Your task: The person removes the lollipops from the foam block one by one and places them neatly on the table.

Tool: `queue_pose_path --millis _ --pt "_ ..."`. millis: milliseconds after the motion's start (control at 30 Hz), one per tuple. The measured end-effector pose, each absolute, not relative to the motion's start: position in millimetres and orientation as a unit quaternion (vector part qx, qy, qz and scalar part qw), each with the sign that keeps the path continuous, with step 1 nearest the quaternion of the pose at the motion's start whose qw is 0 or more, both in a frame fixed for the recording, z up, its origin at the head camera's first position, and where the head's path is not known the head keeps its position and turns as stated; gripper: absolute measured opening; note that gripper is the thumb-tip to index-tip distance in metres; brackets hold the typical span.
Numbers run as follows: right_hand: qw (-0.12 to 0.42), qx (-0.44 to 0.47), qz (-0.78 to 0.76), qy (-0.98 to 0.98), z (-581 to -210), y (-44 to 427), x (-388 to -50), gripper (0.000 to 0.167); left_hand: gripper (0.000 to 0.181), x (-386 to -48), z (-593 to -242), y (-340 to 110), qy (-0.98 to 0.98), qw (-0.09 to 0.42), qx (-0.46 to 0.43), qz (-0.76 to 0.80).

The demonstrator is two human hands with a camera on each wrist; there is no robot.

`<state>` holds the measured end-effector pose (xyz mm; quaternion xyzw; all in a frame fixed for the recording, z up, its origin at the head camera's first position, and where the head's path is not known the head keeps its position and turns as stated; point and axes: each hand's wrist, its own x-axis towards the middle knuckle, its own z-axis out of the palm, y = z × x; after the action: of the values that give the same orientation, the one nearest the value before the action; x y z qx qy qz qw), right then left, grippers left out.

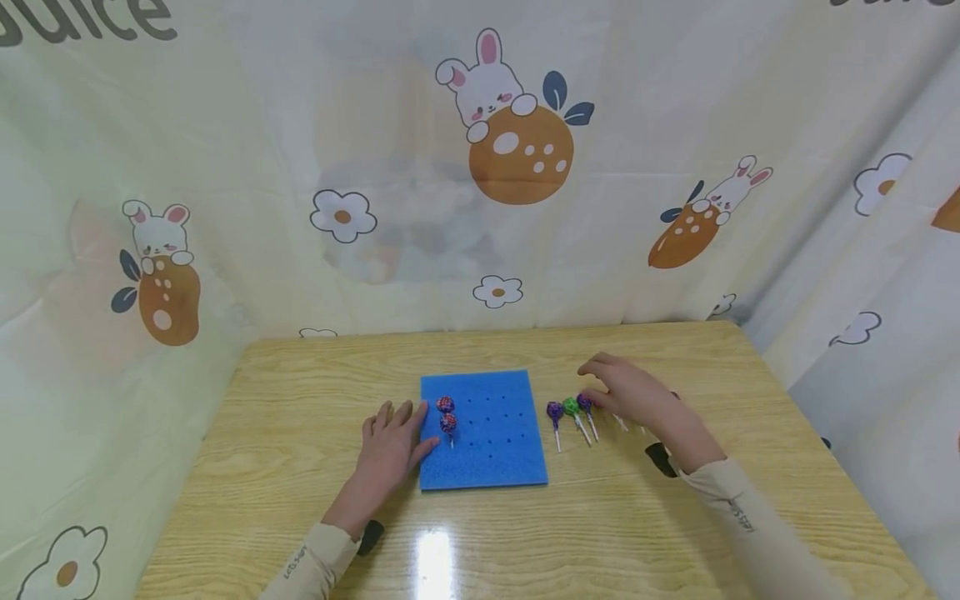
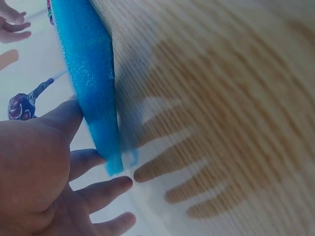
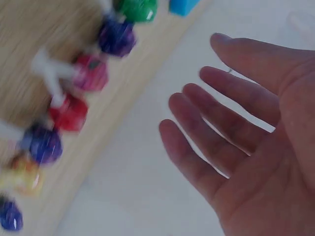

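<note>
A blue foam board with rows of small holes lies on the table. Two lollipops in red-and-blue wrappers stand in its left part. My left hand rests at the board's left edge with fingers spread; in the left wrist view its thumb and a finger touch the foam. To the right of the board, my right hand hovers over a row of lollipops, its fingers apart and holding nothing. Purple, green, pink, red and yellow wrappers show there. In the head view this hand hides some of them.
The wooden table reaches back to a patterned curtain, which also hangs along both sides. Bare tabletop shows left of the board and in front of it. A dark wrist strap piece hangs under the right wrist.
</note>
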<state>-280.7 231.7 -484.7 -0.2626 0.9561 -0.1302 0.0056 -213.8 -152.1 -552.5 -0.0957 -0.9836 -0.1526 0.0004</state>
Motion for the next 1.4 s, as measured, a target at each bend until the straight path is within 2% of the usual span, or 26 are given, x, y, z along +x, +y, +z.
queue_pose_path --millis 500,733,900,1167,1400 --pt "-0.091 -0.415 -0.108 0.899 -514.6 163.9 -274.9 0.05 0.063 -213.3 -550.3 -150.2 -0.985 -0.007 -0.093 -0.148" --pt "-0.075 -0.432 -0.097 0.894 -523.8 134.0 -273.9 0.061 0.062 -213.6 -549.3 -150.4 -0.985 -0.009 -0.092 -0.145" --pt "-0.101 -0.455 -0.088 0.881 -524.4 112.8 -274.8 0.066 0.062 -213.8 -549.3 -150.4 -0.986 -0.01 -0.092 -0.14" --pt "-0.169 -0.505 -0.09 0.841 -530.1 86.1 -282.2 0.057 0.063 -215.2 -549.5 -149.8 -0.988 -0.017 -0.086 -0.125" --pt "-0.178 -0.523 -0.104 0.827 -529.6 74.7 -284.3 0.043 0.064 -216.3 -550.1 -149.2 -0.988 -0.028 -0.08 -0.13"
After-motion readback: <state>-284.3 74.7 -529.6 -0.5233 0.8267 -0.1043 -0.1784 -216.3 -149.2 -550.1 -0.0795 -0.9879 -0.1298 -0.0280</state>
